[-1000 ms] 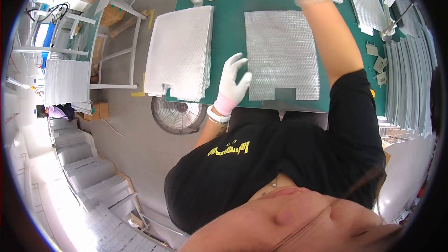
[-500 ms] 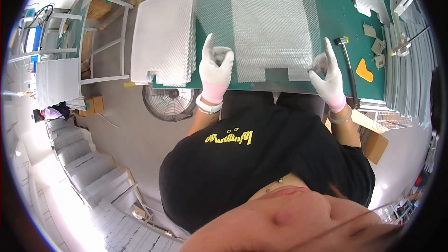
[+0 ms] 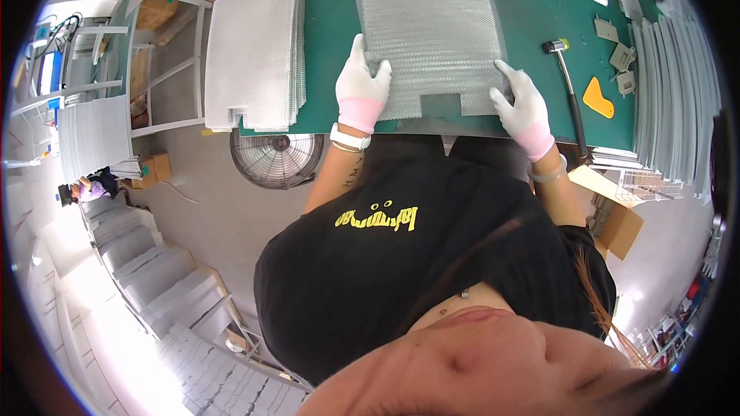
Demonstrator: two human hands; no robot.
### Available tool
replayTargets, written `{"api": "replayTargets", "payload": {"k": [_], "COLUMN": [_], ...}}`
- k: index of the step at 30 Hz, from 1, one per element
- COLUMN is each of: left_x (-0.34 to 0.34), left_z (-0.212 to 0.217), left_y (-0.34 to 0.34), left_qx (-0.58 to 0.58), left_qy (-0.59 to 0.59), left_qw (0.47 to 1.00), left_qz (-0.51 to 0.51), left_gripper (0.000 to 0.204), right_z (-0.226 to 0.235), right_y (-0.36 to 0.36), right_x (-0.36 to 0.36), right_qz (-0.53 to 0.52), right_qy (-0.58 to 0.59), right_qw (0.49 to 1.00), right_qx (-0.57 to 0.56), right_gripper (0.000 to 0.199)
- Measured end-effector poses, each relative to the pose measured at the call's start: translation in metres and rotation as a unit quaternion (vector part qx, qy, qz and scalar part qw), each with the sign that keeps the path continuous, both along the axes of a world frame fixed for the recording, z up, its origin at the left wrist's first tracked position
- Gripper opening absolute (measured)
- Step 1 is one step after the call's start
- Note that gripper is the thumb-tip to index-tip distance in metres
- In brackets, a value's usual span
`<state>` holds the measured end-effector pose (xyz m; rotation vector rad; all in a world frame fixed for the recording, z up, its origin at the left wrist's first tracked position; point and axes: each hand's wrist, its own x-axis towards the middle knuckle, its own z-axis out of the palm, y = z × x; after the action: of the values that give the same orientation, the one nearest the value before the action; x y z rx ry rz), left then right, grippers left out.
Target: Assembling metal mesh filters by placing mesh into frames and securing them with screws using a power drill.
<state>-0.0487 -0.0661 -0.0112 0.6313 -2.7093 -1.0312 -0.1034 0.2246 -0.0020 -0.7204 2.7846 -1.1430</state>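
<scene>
A silvery wire-mesh panel (image 3: 428, 31) with a notch in its near edge lies on the green tabletop in front of me, and another fine mesh layer shows along its edges. My left hand (image 3: 362, 91), in a white glove with a pink cuff, is at the panel's left edge. Its index finger is stretched forward and its thumb stands apart. Beside the right edge, my right hand (image 3: 523, 108), gloved alike, is open with index finger and thumb spread. Whether the fingertips touch the mesh I cannot tell.
A stack of mesh panels (image 3: 254, 46) stands left on the green table (image 3: 327, 54). Right lie a mallet (image 3: 570, 92), a yellow flat scraper (image 3: 597, 98), small metal plates (image 3: 620, 55) and a row of grey strips (image 3: 671, 100). A floor fan (image 3: 277, 160) stands below the table edge.
The see-through mesh layer that spread wide beyond the panel now sits nearly in line with it. My right hand has moved left to the panel's edge, and my left hand has shifted slightly forward.
</scene>
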Motion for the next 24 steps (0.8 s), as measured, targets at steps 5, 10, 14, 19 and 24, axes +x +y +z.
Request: {"api": "replayTargets", "payload": {"k": [5, 10, 14, 19, 24], "left_x": [-0.003, -0.003, -0.003, -0.004, -0.007], "left_z": [-0.011, -0.016, -0.013, -0.017, -0.007], "left_y": [-0.002, -0.003, -0.003, -0.008, -0.006], "left_qx": [-0.034, -0.069, -0.055, -0.062, -0.061], "left_qy": [-0.03, -0.013, -0.034, -0.035, -0.057], "left_qw": [0.999, 0.997, 0.998, 0.997, 0.996], "left_qz": [-0.004, -0.015, -0.011, -0.022, -0.027], "left_gripper": [0.07, 0.07, 0.072, 0.073, 0.073], "right_z": [-0.013, -0.017, -0.017, -0.013, -0.012], "right_y": [-0.003, -0.005, -0.006, -0.008, -0.007], "right_x": [-0.002, -0.003, -0.002, -0.001, 0.0], "right_qz": [-0.008, -0.008, -0.001, -0.005, -0.009], "right_qy": [0.019, 0.037, 0.03, 0.007, 0.005], "right_qw": [0.999, 0.997, 0.995, 0.993, 0.994], "right_qx": [0.032, 0.071, 0.098, 0.114, 0.11], "right_gripper": [0.049, 0.049, 0.05, 0.049, 0.048]}}
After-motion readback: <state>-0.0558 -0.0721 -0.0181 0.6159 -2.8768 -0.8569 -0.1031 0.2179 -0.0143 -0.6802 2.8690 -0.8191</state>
